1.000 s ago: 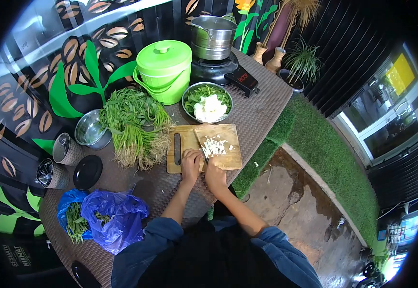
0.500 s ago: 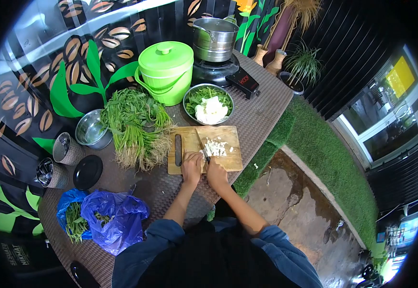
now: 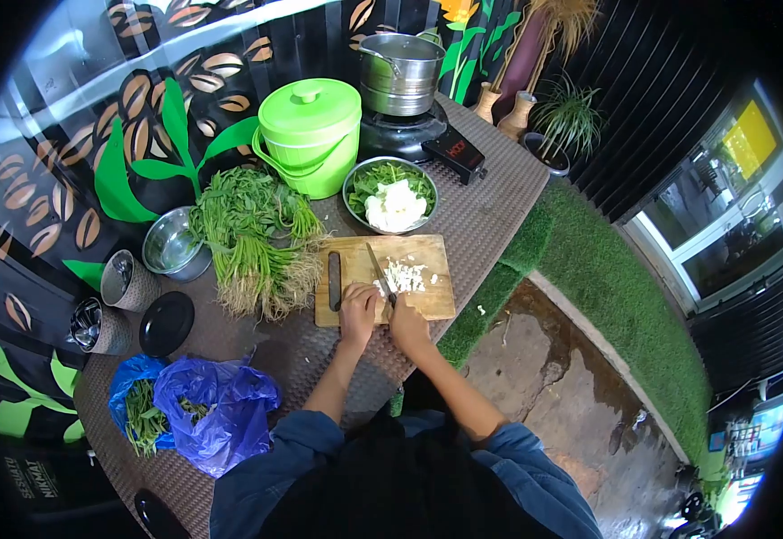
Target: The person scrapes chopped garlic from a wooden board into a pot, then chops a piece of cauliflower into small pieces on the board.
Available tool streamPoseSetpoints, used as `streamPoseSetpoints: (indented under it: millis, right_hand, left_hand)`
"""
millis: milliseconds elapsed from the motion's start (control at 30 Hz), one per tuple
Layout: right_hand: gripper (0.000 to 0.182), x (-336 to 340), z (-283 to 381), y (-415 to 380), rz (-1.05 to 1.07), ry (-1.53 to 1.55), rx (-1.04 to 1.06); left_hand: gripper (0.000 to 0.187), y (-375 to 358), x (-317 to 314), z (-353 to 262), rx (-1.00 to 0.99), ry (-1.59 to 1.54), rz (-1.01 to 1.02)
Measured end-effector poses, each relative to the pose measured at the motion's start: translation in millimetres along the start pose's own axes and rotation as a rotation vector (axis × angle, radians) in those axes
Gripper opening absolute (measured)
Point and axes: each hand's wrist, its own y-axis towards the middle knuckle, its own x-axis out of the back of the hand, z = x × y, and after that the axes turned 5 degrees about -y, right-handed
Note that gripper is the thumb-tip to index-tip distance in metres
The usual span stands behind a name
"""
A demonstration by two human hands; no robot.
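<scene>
My right hand point(image 3: 409, 325) is closed round the handle of a knife point(image 3: 377, 266), whose blade points away from me and to the left. The knife is over a wooden cutting board point(image 3: 436, 307). Small white chopped pieces point(image 3: 406, 275) are scattered to the right of the blade. My left hand point(image 3: 357, 313) rests on the board left of the knife, fingers curled and pressed together beside the blade. What those fingers hold is mostly hidden; a bit of white shows at their tips. Behind the board stands a metal bowl point(image 3: 348, 203) with green leaves and a white heap point(image 3: 395, 208).
A bundle of rooted greens point(image 3: 256, 234) lies left of the board. Behind are a green lidded bucket point(image 3: 306, 144) and a steel pot point(image 3: 400, 81) on a cooker. An empty-looking metal bowl point(image 3: 176, 244), a black lid point(image 3: 167, 323) and a blue plastic bag point(image 3: 221, 422) stand further left.
The knife and right hand have shifted very slightly over the board. My left hand stays almost in place, and the other things have not moved.
</scene>
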Motion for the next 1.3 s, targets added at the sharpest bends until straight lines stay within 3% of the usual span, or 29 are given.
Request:
streamPoseSetpoints:
  millis: [100, 333, 533, 600, 800, 900, 1100, 1300]
  right_hand:
    - [0.027, 18.6, -1.7, 2.0, 0.036, 0.013, 0.018]
    - [0.029, -8.6, 2.4, -19.4, 0.005, -0.092, -0.016]
    - [0.023, 16.3, -4.5, -2.4, -0.022, -0.106, 0.121]
    - [0.032, 20.1, 1.1, -13.9, 0.103, -0.048, 0.005]
    - [0.031, -17.3, -0.8, -10.7, -0.038, -0.098, 0.042]
    - [0.033, 10.4, -1.3, 4.4, 0.067, -0.054, 0.032]
    - [0.034, -3.2, -1.5, -23.3, 0.025, -0.071, 0.023]
    - [0.034, 7.7, 0.3, 1.7, 0.052, -0.004, 0.033]
  left_hand:
    - [0.011, -1.6, -1.2, 4.0, -0.008, 0.004, 0.002]
    - [0.009, 2.1, -0.2, 3.5, -0.017, 0.009, -0.011]
    - [0.010, 0.9, 0.0, 3.4, 0.003, -0.023, 0.000]
    - [0.010, -0.3, 0.5, 4.4, -0.007, -0.024, -0.009]
    - [0.010, -1.3, -1.5, 7.4, -0.006, -0.006, -0.017]
    - [0.009, 0.1, -0.7, 6.3, -0.031, -0.010, -0.004]
    - [0.006, -1.2, -0.6, 6.9, -0.025, -0.037, -0.009]
    - [0.006, 0.6, 1.6, 6.0, -0.028, -0.046, 0.012]
